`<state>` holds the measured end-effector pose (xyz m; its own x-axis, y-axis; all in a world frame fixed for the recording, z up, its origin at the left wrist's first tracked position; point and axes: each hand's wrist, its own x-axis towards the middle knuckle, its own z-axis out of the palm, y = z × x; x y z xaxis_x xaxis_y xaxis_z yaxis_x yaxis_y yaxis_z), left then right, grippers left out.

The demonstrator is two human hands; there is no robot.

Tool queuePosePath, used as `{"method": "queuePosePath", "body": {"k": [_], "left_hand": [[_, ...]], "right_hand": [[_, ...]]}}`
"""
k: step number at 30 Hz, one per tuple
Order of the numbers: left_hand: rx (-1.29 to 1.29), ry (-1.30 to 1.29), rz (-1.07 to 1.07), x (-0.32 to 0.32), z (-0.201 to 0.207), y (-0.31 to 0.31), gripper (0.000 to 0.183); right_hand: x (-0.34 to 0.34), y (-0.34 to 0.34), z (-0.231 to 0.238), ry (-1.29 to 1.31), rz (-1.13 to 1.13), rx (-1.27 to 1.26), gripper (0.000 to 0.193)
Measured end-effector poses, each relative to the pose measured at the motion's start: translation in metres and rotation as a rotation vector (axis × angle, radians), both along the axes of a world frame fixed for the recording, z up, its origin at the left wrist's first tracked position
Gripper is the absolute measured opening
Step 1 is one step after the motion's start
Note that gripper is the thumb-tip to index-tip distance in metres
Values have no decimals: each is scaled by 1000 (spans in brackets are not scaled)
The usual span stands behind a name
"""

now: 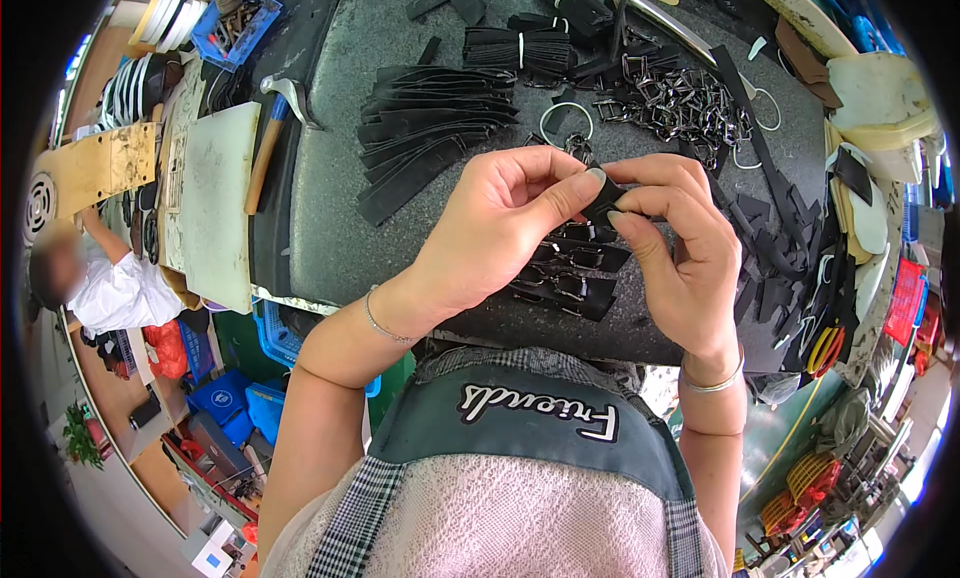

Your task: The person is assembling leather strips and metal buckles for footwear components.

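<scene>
A small black strip (602, 202) is pinched between the fingers and thumbs of my left hand (505, 218) and my right hand (690, 248), both closed on it above the work table. My fingers partly hide the strip, and I cannot make out whether metal sits in it. Just below my hands lie several black strips with metal buckles (572, 283) on them. A heap of loose metal buckles (690, 103) lies beyond my right hand. Flat black strips (425, 128) fan out beyond my left hand.
Bundled black strips (515, 51) lie at the far side of the dark table (335, 178). A hammer (268, 148) rests at the left, beside a pale board (220, 203). Black scraps (770, 248) and scissors (825, 349) are at the right. Another person (120, 283) sits far left.
</scene>
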<state>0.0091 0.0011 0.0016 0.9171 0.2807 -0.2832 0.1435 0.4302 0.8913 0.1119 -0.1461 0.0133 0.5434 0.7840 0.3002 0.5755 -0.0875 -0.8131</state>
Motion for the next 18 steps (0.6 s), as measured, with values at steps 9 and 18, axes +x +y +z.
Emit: {"method": "queuePosePath", "body": {"k": [9, 18], "left_hand": [[346, -56, -62, -4, 9, 2, 7], [248, -95, 26, -1, 7, -4, 8]], "right_hand": [[-2, 2, -7, 182, -1, 65, 9], [-5, -3, -7, 398, -69, 86, 17]]}}
